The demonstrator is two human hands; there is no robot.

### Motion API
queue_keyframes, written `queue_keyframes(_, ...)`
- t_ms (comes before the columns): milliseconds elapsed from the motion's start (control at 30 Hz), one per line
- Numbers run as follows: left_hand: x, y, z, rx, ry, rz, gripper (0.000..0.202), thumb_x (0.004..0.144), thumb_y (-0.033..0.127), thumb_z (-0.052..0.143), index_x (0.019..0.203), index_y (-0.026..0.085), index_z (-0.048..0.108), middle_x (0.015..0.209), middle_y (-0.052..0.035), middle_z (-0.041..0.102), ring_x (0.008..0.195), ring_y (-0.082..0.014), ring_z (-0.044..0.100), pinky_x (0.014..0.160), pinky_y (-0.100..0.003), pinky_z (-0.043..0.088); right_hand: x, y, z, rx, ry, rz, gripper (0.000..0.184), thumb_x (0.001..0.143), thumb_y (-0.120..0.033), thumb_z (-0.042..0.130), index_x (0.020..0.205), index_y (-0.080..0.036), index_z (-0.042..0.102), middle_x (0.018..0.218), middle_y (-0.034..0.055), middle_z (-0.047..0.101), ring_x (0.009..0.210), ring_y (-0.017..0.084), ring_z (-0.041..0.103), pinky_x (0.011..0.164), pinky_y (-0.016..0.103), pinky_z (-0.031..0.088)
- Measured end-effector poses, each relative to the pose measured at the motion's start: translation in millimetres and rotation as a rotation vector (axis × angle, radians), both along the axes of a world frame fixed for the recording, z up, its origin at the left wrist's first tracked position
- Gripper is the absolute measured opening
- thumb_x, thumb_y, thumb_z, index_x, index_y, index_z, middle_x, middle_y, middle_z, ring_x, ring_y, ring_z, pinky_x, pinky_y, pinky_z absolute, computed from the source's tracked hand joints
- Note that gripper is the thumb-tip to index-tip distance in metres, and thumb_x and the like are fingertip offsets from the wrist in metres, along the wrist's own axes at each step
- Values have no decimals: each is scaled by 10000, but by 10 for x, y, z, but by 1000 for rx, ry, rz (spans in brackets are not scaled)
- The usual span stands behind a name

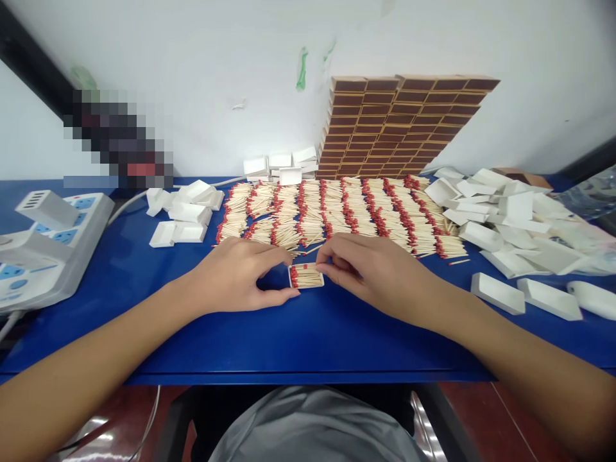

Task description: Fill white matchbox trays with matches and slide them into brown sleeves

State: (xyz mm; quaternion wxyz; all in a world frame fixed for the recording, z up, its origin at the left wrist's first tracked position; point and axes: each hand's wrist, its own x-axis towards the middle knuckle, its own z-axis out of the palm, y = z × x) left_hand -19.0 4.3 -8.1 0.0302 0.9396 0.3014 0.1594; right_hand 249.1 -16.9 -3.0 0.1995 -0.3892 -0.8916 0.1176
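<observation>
In the head view a small white matchbox tray [307, 286] lies on the blue table, filled with red-tipped matches. My left hand [235, 273] curves round the tray's left end, index finger at the far side and thumb at the near corner, holding it. At the right end, my right hand [373, 273] is closed in a pinch at the tray's far corner. One match [306, 265] lies across the others, its stick running to those right fingertips. Just beyond both hands spread rows of loose matches [337, 205], heads mostly to the left.
A stack of matchboxes [394, 128] leans against the wall. Loose white trays [500, 212] pile up at the right, and more trays [187, 208] sit at the left. A white power strip [91, 231] with plugs occupies the left side. The table's front edge [308, 377] runs before my lap.
</observation>
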Motion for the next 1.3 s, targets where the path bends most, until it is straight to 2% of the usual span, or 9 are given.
queue_keyframes(300,18,-16,8,1,-30,-16,309,912,477,724,1013,186,720,715,33,710,583,-117,640,559,-245,428,-123,-75,-79,19,-12,53,139,1053,-254,545,1001,-177,649,884,35,703,726,157,622,638,278,398)
queue_keyframes(400,16,-17,6,0,-37,-22,315,918,483,718,1022,186,720,723,31,715,586,-116,641,562,-243,429,-138,-87,-76,10,-38,49,140,1046,-238,549,993,-175,663,900,43,722,767,169,646,647,284,398)
queue_keyframes(567,8,0,-2,-24,-20,-20,317,930,490,706,1018,185,719,733,25,716,620,-124,656,585,-242,438,-106,-76,-33,15,-45,46,150,1033,-236,566,968,-177,688,855,31,709,697,152,607,642,284,379)
queue_keyframes(733,2,0,4,-20,-15,-23,291,924,455,724,1047,191,718,746,29,721,620,-122,651,598,-239,436,25,50,24,70,-43,-50,159,1023,-261,584,944,-179,694,801,23,685,654,147,576,624,285,356)
queue_keyframes(833,-2,-6,19,-15,-29,-20,280,915,421,740,1073,192,716,718,42,695,590,-114,628,591,-238,427,112,144,71,132,-19,-151,160,1015,-264,587,933,-184,698,762,17,676,633,148,565,610,287,343)
queue_keyframes(933,-15,-6,33,-39,-29,-10,298,905,430,749,1081,191,712,691,52,660,574,-110,609,585,-240,417,141,187,105,145,2,-186,146,1004,-246,597,921,-191,703,751,9,672,633,145,567,612,284,350)
queue_keyframes(1033,-31,-10,35,-71,-17,0,299,894,456,747,1034,194,710,665,56,632,565,-111,599,567,-243,394,112,172,104,135,18,-160,162,1012,-246,589,925,-187,711,751,10,671,622,139,560,609,280,357)
queue_keyframes(1167,-25,-27,12,-78,-123,47,323,872,464,754,1067,211,708,627,72,589,545,-104,570,561,-237,380,56,126,61,101,44,-93,169,1028,-264,578,967,-180,711,768,12,679,622,134,554,614,279,360)
queue_keyframes(1300,13,-33,-15,-193,-82,22,287,864,454,754,1018,216,705,593,82,551,533,-98,540,551,-233,354,41,120,27,65,36,-82,198,1046,-291,559,964,-189,708,780,12,683,636,136,555,617,285,345)
